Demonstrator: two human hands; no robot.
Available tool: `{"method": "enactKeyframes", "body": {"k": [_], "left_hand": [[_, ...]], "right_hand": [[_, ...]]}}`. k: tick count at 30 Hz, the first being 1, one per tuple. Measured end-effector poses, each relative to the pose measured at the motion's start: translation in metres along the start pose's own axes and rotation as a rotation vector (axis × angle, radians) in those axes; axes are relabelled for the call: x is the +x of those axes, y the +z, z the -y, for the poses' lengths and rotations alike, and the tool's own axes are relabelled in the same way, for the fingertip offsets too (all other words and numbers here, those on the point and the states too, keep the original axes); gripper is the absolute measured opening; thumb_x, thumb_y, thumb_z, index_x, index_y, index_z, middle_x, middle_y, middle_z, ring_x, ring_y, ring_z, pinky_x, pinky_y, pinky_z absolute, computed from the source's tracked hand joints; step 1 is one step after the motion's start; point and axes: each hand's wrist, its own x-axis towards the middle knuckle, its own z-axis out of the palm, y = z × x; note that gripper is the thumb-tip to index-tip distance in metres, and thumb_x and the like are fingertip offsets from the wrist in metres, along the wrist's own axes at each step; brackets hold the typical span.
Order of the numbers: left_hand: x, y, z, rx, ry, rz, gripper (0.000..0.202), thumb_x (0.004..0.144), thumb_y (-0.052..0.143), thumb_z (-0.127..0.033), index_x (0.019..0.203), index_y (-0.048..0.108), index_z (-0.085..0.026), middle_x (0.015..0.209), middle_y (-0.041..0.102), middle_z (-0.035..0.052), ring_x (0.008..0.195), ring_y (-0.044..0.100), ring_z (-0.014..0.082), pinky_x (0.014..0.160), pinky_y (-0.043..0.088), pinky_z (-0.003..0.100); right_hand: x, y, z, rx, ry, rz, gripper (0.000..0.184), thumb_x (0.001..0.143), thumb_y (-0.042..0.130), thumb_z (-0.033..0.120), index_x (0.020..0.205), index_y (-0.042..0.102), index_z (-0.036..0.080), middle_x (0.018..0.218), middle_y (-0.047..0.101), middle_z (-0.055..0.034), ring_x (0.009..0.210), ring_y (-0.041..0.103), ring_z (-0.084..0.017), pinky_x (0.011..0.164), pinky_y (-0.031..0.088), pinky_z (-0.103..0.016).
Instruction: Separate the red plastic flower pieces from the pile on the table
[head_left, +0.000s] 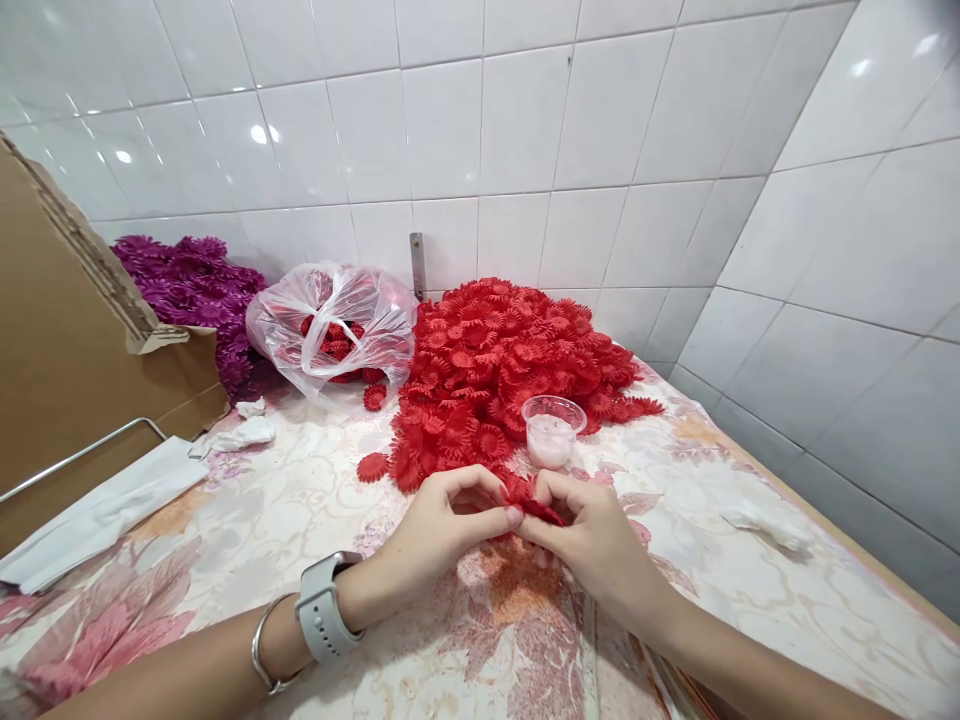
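Between my two hands is a red fabric flower piece (541, 500), pinched at both sides. My left hand (461, 508), with a grey watch and a silver bangle on its wrist, closes thumb and fingers on its left edge. The right side is held by my right hand (581, 515), whose fingers curl around it. Parts of the piece are hidden by the fingers. Just beyond my hands stands a small clear plastic cup (553, 440) with whitish stuff inside. Behind it rises a large heap of red flower pieces (502, 350) with jagged petal edges.
A knotted clear plastic bag (330, 330) holds more red pieces. Purple flower pieces (191, 295) are piled behind a cardboard box (82, 330) at left. White paper (105, 510) and crumpled tissue (244, 432) lie on the floral tablecloth (300, 500). Tiled walls (517, 120) border the table.
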Motion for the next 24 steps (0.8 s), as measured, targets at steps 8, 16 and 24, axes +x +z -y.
{"method": "enactKeyframes", "body": {"k": [8,16,24], "left_hand": [[0.005,-0.001,-0.004,-0.348,-0.042,-0.112,0.017,0.063,0.069,-0.021,0.064,0.053,-0.016,0.063,0.059,-0.002,0.059,0.057,0.0103,0.067,0.045,0.025],[0.005,-0.001,-0.002,-0.506,-0.022,-0.147,0.023,0.067,0.066,-0.02,0.068,0.043,-0.018,0.065,0.054,-0.0044,0.068,0.058,0.0097,0.074,0.044,0.023],[0.017,-0.019,-0.001,0.086,0.258,-0.335,0.014,0.068,0.059,-0.015,0.072,0.047,-0.019,0.08,0.051,-0.0014,0.081,0.051,0.0142,0.079,0.042,0.028]], "right_hand": [[0.008,-0.004,0.005,0.392,0.032,0.138,0.025,0.075,0.06,0.042,0.077,0.057,0.017,0.069,0.065,-0.0021,0.06,0.063,-0.015,0.058,0.051,-0.027],[0.006,0.002,0.003,0.71,0.166,-0.021,0.025,0.069,0.07,0.038,0.075,0.06,0.016,0.069,0.067,-0.0033,0.063,0.065,-0.015,0.062,0.053,-0.024],[0.014,-0.005,0.003,0.711,0.227,-0.051,0.017,0.071,0.067,0.03,0.078,0.061,0.016,0.083,0.069,-0.0073,0.075,0.066,-0.018,0.064,0.053,-0.026]]}}
